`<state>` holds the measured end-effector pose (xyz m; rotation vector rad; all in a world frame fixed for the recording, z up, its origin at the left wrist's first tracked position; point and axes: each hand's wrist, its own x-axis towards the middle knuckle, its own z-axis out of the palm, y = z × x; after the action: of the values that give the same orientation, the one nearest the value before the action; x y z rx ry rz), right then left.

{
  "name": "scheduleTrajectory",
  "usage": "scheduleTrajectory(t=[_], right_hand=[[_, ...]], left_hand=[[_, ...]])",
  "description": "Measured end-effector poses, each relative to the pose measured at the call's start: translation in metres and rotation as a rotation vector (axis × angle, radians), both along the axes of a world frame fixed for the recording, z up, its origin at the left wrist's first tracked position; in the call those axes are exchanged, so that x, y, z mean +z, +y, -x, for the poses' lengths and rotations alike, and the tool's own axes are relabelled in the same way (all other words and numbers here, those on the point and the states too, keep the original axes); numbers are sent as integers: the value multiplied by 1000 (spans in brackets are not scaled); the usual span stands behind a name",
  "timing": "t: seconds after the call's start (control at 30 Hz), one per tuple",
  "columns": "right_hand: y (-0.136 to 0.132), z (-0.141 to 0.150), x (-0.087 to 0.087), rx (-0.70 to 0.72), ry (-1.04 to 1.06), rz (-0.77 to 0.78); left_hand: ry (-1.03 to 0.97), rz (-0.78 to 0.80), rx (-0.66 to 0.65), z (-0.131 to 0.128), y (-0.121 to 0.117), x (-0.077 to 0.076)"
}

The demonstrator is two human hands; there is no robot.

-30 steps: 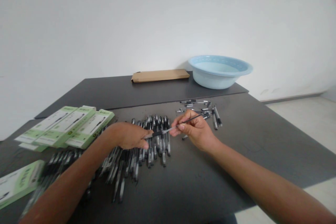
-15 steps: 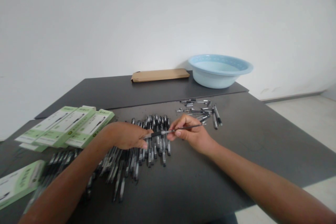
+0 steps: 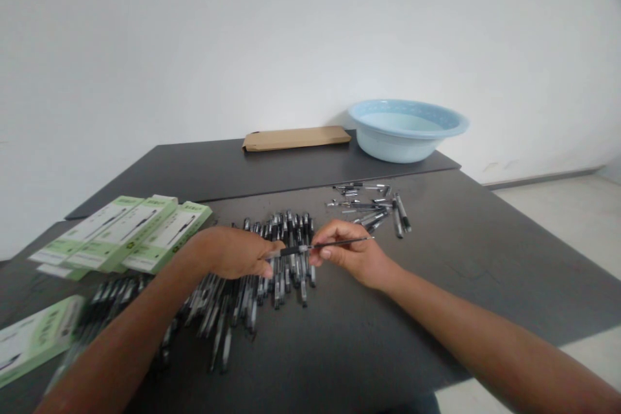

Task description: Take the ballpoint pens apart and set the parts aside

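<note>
My left hand [image 3: 245,252] is closed around a clear pen barrel with a black grip [image 3: 291,250], held level above the pen pile. Between the thumb and fingers of my right hand [image 3: 352,252] is a thin dark pen refill [image 3: 347,242]. One end of the refill meets the open end of the barrel; its other end points right. Whether it sits inside the barrel is too small to tell. Beneath my hands lie many black and clear pens [image 3: 252,297], partly hidden by my left hand and forearm.
Loose pen parts [image 3: 366,204] lie scattered beyond my right hand. Green and white pen boxes [image 3: 150,233] are stacked at left, with another box [image 3: 39,336] nearer. At the back of the dark table [image 3: 369,349] are a flat cardboard piece [image 3: 295,138] and a light blue basin [image 3: 402,142].
My right hand has moved slightly down, and the refill's outer end has dropped a little. More of the dark refill shows by the barrel's end. My left hand is nearly still.
</note>
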<state>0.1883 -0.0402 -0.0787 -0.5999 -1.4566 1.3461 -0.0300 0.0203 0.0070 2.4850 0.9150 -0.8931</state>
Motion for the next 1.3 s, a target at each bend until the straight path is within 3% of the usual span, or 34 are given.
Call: scheduleTrajectory(t=[0.33, 0.5, 0.6, 0.87, 1.3], right_hand=[[2, 2, -3, 52, 13, 113], [8, -3, -6, 13, -98, 111], [13, -11, -8, -50, -162, 32], [15, -35, 4, -389, -257, -216], [8, -35, 15, -507, -503, -451]], left_hand=[[0, 10, 23, 1, -2, 4], [-17, 14, 38, 8, 3, 5], [-32, -9, 75, 16, 8, 9], [45, -69, 127, 16, 9, 12], [31, -28, 76, 17, 11, 4]])
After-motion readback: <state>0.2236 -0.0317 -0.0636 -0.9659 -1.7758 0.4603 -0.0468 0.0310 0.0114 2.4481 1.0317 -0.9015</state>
